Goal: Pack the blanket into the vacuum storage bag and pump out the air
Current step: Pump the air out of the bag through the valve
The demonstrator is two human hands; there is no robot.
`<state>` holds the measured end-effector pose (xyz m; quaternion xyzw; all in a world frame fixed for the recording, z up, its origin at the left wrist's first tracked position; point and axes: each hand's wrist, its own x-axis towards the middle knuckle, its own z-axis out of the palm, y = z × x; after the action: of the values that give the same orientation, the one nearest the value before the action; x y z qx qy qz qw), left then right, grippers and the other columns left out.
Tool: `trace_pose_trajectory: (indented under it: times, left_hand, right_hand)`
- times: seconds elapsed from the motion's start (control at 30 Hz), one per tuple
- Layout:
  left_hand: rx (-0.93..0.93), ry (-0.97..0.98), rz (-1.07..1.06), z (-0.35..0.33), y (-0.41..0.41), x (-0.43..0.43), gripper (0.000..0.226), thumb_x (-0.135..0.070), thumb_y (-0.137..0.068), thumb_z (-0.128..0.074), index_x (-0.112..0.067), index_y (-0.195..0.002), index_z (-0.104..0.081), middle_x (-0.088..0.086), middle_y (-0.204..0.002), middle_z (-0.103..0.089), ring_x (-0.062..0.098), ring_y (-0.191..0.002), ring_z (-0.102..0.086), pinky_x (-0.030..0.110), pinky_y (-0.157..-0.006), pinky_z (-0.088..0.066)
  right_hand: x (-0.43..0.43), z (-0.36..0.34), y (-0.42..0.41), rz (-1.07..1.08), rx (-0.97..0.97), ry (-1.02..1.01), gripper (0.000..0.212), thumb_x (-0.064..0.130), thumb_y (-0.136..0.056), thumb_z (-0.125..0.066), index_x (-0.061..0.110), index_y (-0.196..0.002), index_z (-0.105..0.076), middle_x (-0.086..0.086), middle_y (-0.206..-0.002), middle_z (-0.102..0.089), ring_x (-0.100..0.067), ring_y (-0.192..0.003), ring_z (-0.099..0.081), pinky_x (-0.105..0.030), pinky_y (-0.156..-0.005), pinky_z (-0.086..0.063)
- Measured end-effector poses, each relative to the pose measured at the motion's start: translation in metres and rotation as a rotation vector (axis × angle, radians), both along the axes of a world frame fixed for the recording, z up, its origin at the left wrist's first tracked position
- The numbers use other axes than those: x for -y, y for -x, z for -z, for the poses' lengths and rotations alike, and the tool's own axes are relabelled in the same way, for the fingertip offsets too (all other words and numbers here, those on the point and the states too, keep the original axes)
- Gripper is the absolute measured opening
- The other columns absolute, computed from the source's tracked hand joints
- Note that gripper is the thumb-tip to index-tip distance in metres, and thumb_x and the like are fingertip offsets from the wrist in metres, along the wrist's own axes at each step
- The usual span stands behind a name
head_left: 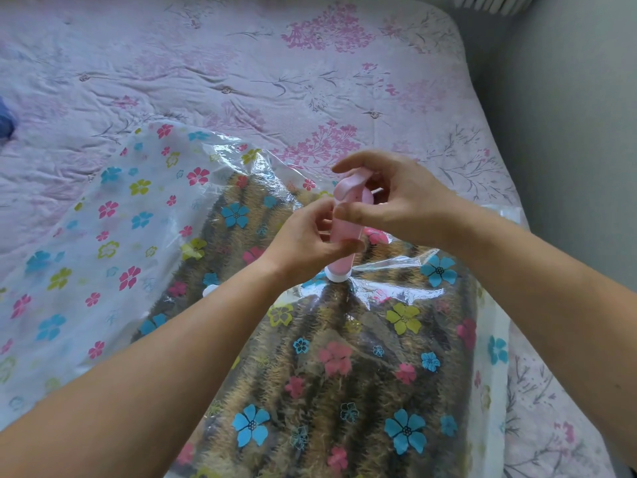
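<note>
A clear vacuum storage bag printed with coloured flowers lies on the bed. Inside it is a brown and tan striped fuzzy blanket. A pink hand pump stands upright on the bag, its white base pressed onto the bag's valve. My left hand grips the pump's barrel low down. My right hand holds the pump near its pink top handle, thumb across the barrel and fingers curled over the handle. The bag's film is wrinkled around the valve.
The bed is covered by a pale pink quilt with pink floral print. A small white cap-like piece lies on the bag left of the pump. The bed's right edge drops to a grey floor. Something blue sits at the far left.
</note>
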<state>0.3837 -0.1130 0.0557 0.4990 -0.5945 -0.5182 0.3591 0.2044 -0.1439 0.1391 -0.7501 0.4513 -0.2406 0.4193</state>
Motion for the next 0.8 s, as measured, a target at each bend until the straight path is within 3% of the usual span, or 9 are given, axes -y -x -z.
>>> trace_pose_trajectory:
  times: [0.07, 0.13, 0.2, 0.3, 0.4, 0.57, 0.8]
  left_hand:
    - [-0.013, 0.013, 0.002, -0.001, 0.001, -0.001, 0.048, -0.037, -0.071, -0.087, -0.035, -0.115, -0.068, 0.003, -0.108, -0.078, 0.023, -0.106, -0.074, 0.050, -0.097, -0.059]
    - [-0.035, 0.025, -0.007, -0.004, 0.003, -0.002, 0.061, -0.030, -0.079, -0.087, -0.030, -0.134, -0.060, 0.000, -0.120, -0.075, 0.023, -0.117, -0.069, 0.052, -0.100, -0.057]
    - [-0.036, 0.062, -0.024, -0.008, 0.004, -0.003, 0.063, -0.028, -0.083, -0.084, -0.032, -0.140, -0.057, -0.004, -0.127, -0.072, 0.020, -0.122, -0.066, 0.052, -0.103, -0.055]
    - [-0.055, 0.076, -0.040, -0.012, 0.004, -0.007, 0.062, -0.025, -0.084, -0.081, -0.032, -0.141, -0.056, -0.001, -0.125, -0.072, 0.020, -0.119, -0.067, 0.051, -0.102, -0.057]
    - [-0.090, 0.065, -0.067, -0.014, 0.003, -0.011, 0.059, -0.026, -0.085, -0.079, -0.021, -0.140, -0.058, 0.005, -0.126, -0.069, 0.024, -0.118, -0.067, 0.050, -0.099, -0.059]
    - [-0.077, 0.082, -0.100, -0.015, 0.003, -0.014, 0.047, -0.017, -0.090, -0.078, -0.017, -0.134, -0.064, 0.006, -0.120, -0.073, 0.020, -0.114, -0.070, 0.049, -0.098, -0.060]
    - [-0.023, 0.058, -0.093, -0.018, 0.004, -0.022, 0.049, -0.029, -0.085, -0.078, -0.029, -0.132, -0.066, -0.009, -0.115, -0.076, 0.009, -0.114, -0.070, 0.044, -0.098, -0.060]
  right_hand:
    - [0.000, -0.001, 0.002, -0.031, -0.011, -0.010, 0.044, 0.033, -0.087, -0.078, 0.024, -0.126, -0.061, 0.005, -0.101, -0.069, -0.011, -0.091, -0.069, -0.039, -0.085, -0.060]
    - [-0.001, -0.001, 0.002, -0.044, -0.032, -0.001, 0.038, 0.035, -0.091, -0.073, 0.024, -0.125, -0.060, 0.009, -0.100, -0.067, -0.006, -0.090, -0.067, -0.032, -0.082, -0.059]
    - [-0.002, 0.001, 0.000, -0.035, -0.044, 0.033, 0.029, 0.034, -0.095, -0.068, 0.022, -0.120, -0.060, 0.010, -0.100, -0.064, -0.001, -0.088, -0.064, -0.028, -0.079, -0.057]
    - [-0.001, 0.003, 0.000, -0.031, -0.092, 0.128, 0.018, 0.031, -0.096, -0.066, 0.022, -0.112, -0.064, -0.004, -0.109, -0.056, -0.011, -0.096, -0.059, -0.025, -0.080, -0.053]
    - [0.002, 0.001, 0.000, -0.052, -0.137, 0.151, 0.016, 0.034, -0.095, -0.066, 0.029, -0.111, -0.066, -0.003, -0.110, -0.052, -0.009, -0.093, -0.056, -0.008, -0.076, -0.042]
    - [0.004, -0.003, -0.001, -0.035, -0.145, 0.190, 0.012, 0.030, -0.091, -0.074, 0.027, -0.102, -0.072, 0.007, -0.095, -0.064, -0.009, -0.083, -0.060, -0.020, -0.073, -0.047]
    - [0.002, -0.021, 0.000, -0.054, -0.130, 0.057, 0.016, 0.026, -0.080, -0.085, 0.034, -0.089, -0.074, 0.009, -0.081, -0.071, -0.006, -0.073, -0.065, -0.016, -0.065, -0.051]
